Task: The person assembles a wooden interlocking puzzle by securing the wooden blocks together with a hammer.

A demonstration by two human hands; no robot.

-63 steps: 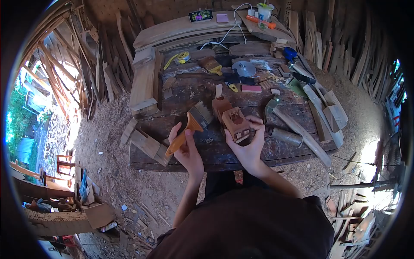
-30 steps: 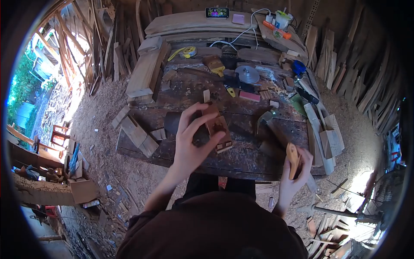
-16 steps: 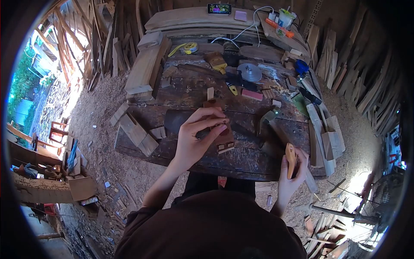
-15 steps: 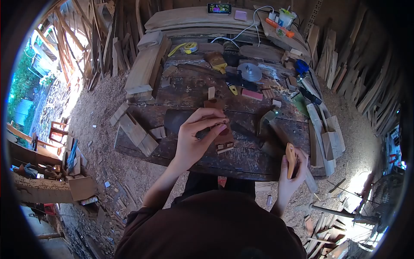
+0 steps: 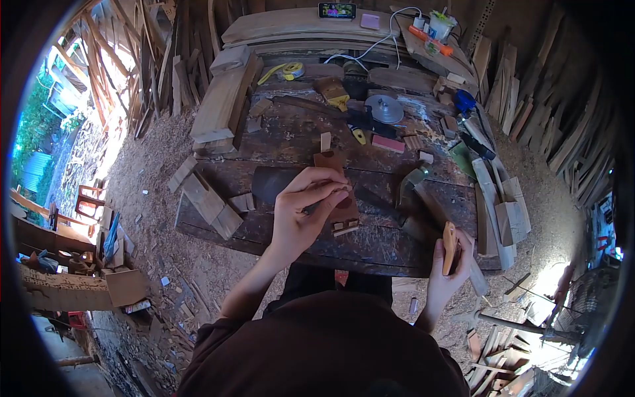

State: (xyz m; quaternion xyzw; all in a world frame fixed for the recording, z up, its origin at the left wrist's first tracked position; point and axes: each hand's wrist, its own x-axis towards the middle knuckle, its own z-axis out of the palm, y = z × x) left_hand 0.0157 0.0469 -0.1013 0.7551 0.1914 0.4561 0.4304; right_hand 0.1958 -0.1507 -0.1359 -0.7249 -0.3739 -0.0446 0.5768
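Note:
My left hand point(image 5: 299, 208) is held over the middle of the dark wooden workbench point(image 5: 291, 228), thumb and fingertips pinched together. Whatever is between them is too small to make out. Under those fingertips lies a flat brown piece point(image 5: 345, 212), with small wood blocks point(image 5: 345, 227) at its near end. At the bench's front right edge, my right hand point(image 5: 456, 271) grips a smooth, tan carved wooden piece point(image 5: 450, 246), which stands roughly upright between thumb and fingers. Just beyond that hand is a tool with a metal head point(image 5: 414, 177) and a long wooden handle point(image 5: 431, 202).
Across the back lie a yellow tape measure point(image 5: 291, 71), a clear disc point(image 5: 383, 109) and a pink block point(image 5: 388, 143). A phone point(image 5: 337, 11) and a cup point(image 5: 440, 28) stand on boards behind. Stacked wood point(image 5: 226, 99) borders the left; offcuts point(image 5: 509, 221) line the right.
My right hand has shifted very slightly to the right with the carved wooden piece. The left hand keeps its pinch in nearly the same spot.

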